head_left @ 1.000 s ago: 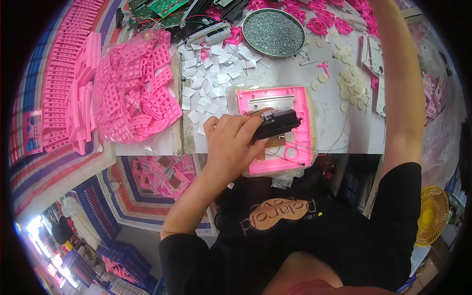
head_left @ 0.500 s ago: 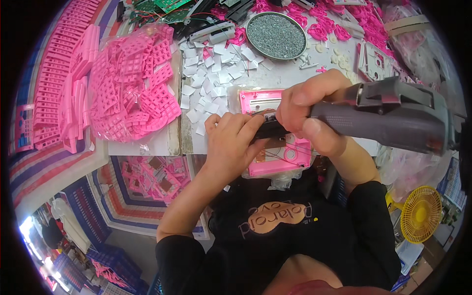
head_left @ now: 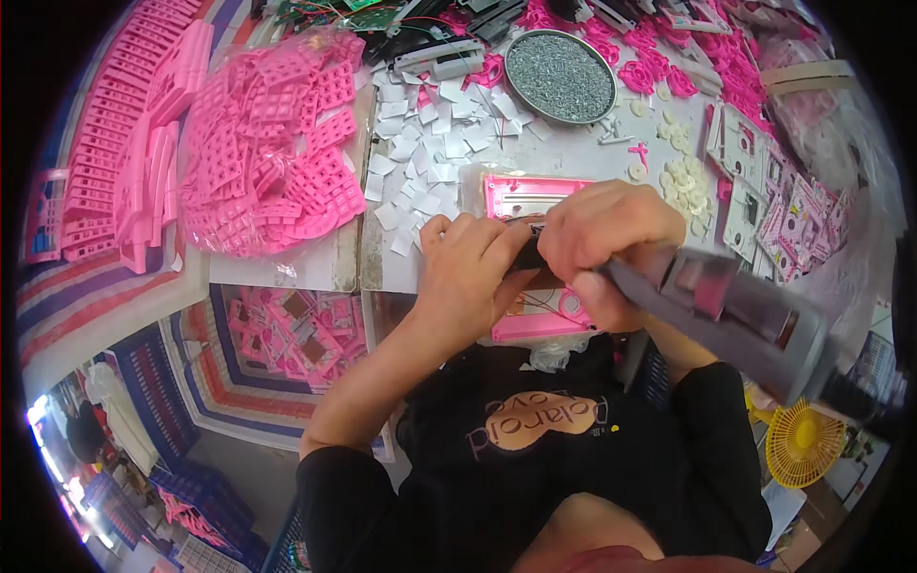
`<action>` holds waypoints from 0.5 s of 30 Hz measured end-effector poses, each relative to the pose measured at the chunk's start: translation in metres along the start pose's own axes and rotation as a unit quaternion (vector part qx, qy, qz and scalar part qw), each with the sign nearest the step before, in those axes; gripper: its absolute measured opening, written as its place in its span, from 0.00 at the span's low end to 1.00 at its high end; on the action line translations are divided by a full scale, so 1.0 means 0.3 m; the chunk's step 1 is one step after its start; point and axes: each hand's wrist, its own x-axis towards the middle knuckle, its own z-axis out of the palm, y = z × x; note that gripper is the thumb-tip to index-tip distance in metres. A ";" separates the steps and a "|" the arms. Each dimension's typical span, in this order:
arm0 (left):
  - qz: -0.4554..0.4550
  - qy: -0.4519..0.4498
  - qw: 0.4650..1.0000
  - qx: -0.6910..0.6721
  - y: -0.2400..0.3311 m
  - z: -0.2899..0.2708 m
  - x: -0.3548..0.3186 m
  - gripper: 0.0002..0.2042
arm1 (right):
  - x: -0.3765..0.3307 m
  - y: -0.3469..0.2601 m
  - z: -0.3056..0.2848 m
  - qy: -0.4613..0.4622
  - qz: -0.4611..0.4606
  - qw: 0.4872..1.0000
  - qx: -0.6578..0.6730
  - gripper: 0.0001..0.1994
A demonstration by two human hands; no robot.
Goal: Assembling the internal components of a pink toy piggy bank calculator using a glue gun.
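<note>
A pink plastic casing [head_left: 543, 327] lies at the near edge of the table, with thin wires showing across it. Over its middle, my left hand [head_left: 465, 269] is closed around a small black plastic part [head_left: 527, 256], fingers on top and thumb below. My right hand [head_left: 621, 229] grips a dark grey electric screwdriver [head_left: 735, 310], its body slanting down to the right. The driver's tip meets the black part between both hands, where my fingers hide most of it.
Beyond the casing stand a round dish of small metal screws [head_left: 560, 76] and scattered white squares [head_left: 425, 143]. A bag of pink keypad-like parts [head_left: 277, 153] is at the left. White discs [head_left: 683, 186] and printed cassette-shaped panels [head_left: 802, 215] lie right. A yellow fan [head_left: 805, 442] stands lower right.
The screwdriver's rear end has swung downward, and my right hand has turned with it. My left hand stays on the black part. The whole view has shifted slightly.
</note>
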 end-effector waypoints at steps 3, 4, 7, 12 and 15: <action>-0.002 0.008 1.000 -0.011 0.004 0.005 0.007 0.27 | 0.005 0.015 -0.007 -0.011 -0.003 1.000 0.019 0.08; -0.005 -0.001 1.000 0.003 0.005 0.001 0.004 0.27 | 0.006 0.013 -0.025 -0.039 0.017 0.999 0.033 0.09; -0.011 -0.009 0.999 0.039 0.016 -0.014 -0.006 0.27 | 0.025 0.052 -0.078 -0.087 0.078 0.982 0.148 0.24; 0.018 -0.013 0.999 0.049 0.001 -0.020 0.008 0.27 | -0.062 -0.038 -0.155 -0.133 0.215 0.944 -0.214 0.41; -0.001 0.003 1.000 -0.004 -0.007 -0.004 0.010 0.29 | -0.115 -0.048 -0.178 -0.251 0.112 0.865 -0.420 0.37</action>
